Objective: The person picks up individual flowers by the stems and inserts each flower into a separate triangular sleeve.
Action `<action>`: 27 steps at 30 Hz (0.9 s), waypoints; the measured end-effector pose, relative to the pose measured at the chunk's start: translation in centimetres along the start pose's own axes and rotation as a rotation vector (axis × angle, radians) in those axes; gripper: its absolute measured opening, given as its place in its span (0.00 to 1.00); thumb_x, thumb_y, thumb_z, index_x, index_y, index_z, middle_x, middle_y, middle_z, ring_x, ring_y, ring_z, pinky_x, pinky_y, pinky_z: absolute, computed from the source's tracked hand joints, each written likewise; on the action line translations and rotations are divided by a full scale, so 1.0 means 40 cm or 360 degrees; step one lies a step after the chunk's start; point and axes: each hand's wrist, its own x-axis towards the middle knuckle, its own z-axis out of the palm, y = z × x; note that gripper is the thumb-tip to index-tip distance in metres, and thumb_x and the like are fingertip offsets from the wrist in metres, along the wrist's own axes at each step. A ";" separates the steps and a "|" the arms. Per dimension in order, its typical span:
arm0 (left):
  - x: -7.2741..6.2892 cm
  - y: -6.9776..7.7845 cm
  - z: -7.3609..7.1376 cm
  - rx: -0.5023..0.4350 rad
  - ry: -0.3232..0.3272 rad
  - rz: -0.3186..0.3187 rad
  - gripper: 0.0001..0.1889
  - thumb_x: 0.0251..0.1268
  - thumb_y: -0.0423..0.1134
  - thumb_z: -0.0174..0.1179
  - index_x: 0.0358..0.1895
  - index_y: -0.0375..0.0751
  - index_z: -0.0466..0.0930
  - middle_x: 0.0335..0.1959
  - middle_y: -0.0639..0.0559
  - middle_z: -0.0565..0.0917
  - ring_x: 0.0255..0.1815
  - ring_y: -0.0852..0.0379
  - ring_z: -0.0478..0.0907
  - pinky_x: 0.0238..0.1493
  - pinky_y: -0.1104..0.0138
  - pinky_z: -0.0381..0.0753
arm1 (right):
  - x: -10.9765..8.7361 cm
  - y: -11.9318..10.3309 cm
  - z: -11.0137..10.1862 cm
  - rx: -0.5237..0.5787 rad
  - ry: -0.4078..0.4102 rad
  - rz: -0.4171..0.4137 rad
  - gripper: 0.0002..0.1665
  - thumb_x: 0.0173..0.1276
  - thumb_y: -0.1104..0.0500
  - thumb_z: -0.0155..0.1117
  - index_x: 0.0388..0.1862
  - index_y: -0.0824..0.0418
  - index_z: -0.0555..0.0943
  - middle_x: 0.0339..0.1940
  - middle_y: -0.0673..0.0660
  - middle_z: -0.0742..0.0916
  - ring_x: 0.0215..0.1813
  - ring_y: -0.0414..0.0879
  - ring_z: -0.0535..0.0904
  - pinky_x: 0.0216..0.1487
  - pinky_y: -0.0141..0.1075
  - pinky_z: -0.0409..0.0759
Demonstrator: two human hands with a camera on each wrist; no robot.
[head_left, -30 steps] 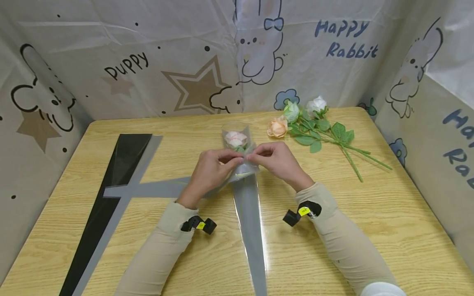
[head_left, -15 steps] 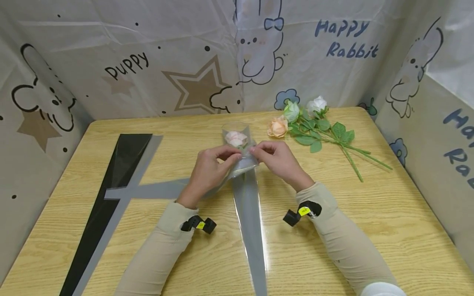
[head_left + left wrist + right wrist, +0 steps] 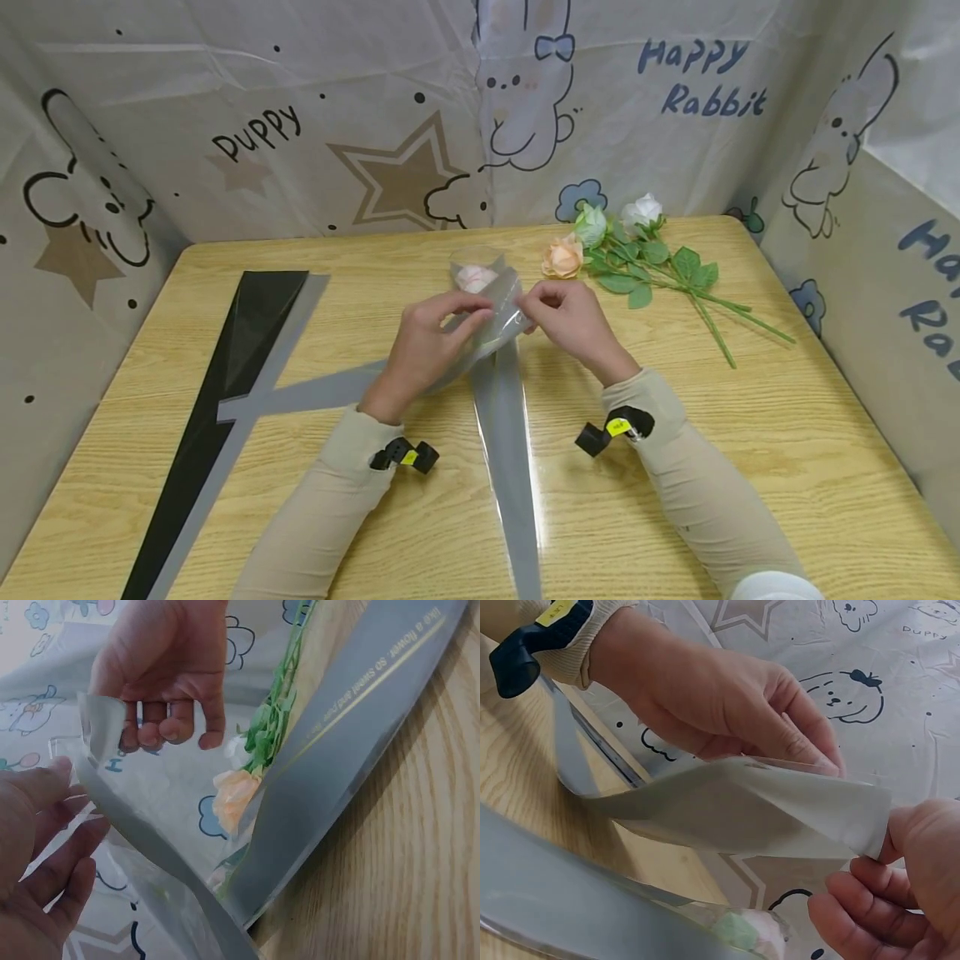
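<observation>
Both hands hold the wide end of a grey flower sleeve (image 3: pixel 322 387) with a clear film front. My left hand (image 3: pixel 423 346) pinches its near edge between thumb and fingers, as the right wrist view shows. The thumb and fingers of my right hand (image 3: pixel 573 321) grip the opposite corner, which folds over a little in the left wrist view. Behind the held sleeve lies a pale pink rose (image 3: pixel 474 279), partly hidden, inside a second grey sleeve (image 3: pixel 510 475) flat on the table. Gold lettering (image 3: pixel 360 682) runs along that second sleeve.
At the back right lie a peach rose (image 3: pixel 562 257), a green-white rose (image 3: pixel 591 225) and a white rose (image 3: pixel 642 212) with crossed stems. A black sleeve (image 3: pixel 198 454) and another grey strip (image 3: pixel 288 333) lie at the left, under the held sleeve's narrow tip. Printed cloth walls (image 3: pixel 300 183) enclose the wooden table.
The held sleeve's wide end has tilted up and now covers more of the pink rose. Its narrow tip has slid slightly right and toward the near side. The right hand has shifted slightly right.
</observation>
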 end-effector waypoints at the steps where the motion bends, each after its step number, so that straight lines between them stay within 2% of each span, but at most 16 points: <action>1: 0.000 -0.002 0.002 0.0003 0.0004 0.0034 0.08 0.67 0.35 0.69 0.45 0.36 0.89 0.42 0.44 0.93 0.44 0.50 0.90 0.47 0.53 0.89 | 0.000 0.000 -0.002 -0.0024 0.0018 -0.0005 0.16 0.75 0.50 0.62 0.31 0.57 0.87 0.26 0.54 0.89 0.31 0.51 0.80 0.28 0.34 0.68; 4: -0.002 -0.005 0.005 0.0028 0.0030 0.0082 0.07 0.68 0.35 0.69 0.45 0.36 0.89 0.41 0.43 0.92 0.42 0.50 0.90 0.46 0.52 0.89 | -0.002 -0.003 -0.006 -0.0060 0.0054 0.0000 0.16 0.75 0.51 0.62 0.29 0.57 0.86 0.25 0.55 0.89 0.29 0.47 0.78 0.28 0.35 0.67; 13: 0.000 -0.005 0.003 0.0084 0.0112 0.0111 0.08 0.68 0.36 0.69 0.44 0.36 0.89 0.38 0.44 0.92 0.37 0.52 0.89 0.44 0.58 0.89 | 0.002 -0.002 -0.015 -0.0098 0.0065 0.0039 0.16 0.74 0.52 0.61 0.28 0.56 0.86 0.24 0.54 0.90 0.26 0.47 0.75 0.28 0.35 0.66; 19: 0.001 -0.006 0.001 0.0096 0.0144 0.0143 0.07 0.67 0.35 0.70 0.44 0.35 0.89 0.38 0.44 0.92 0.37 0.52 0.89 0.43 0.60 0.89 | 0.005 0.001 -0.014 -0.0083 0.0046 0.0041 0.16 0.76 0.52 0.62 0.28 0.57 0.86 0.24 0.53 0.89 0.32 0.53 0.83 0.29 0.35 0.68; 23: 0.000 -0.010 0.005 0.0105 0.0110 0.0171 0.07 0.66 0.34 0.70 0.43 0.35 0.89 0.37 0.44 0.92 0.36 0.52 0.88 0.42 0.60 0.89 | 0.007 0.003 -0.012 -0.0080 0.0054 0.0065 0.20 0.76 0.46 0.63 0.27 0.56 0.86 0.25 0.54 0.90 0.33 0.53 0.83 0.29 0.35 0.68; 27: -0.001 -0.010 0.009 0.0105 0.0103 0.0182 0.06 0.66 0.34 0.70 0.42 0.35 0.89 0.36 0.44 0.92 0.35 0.53 0.88 0.41 0.60 0.89 | 0.013 0.013 -0.018 -0.0074 0.0088 0.0092 0.26 0.76 0.40 0.62 0.27 0.57 0.86 0.26 0.54 0.90 0.34 0.51 0.83 0.33 0.36 0.72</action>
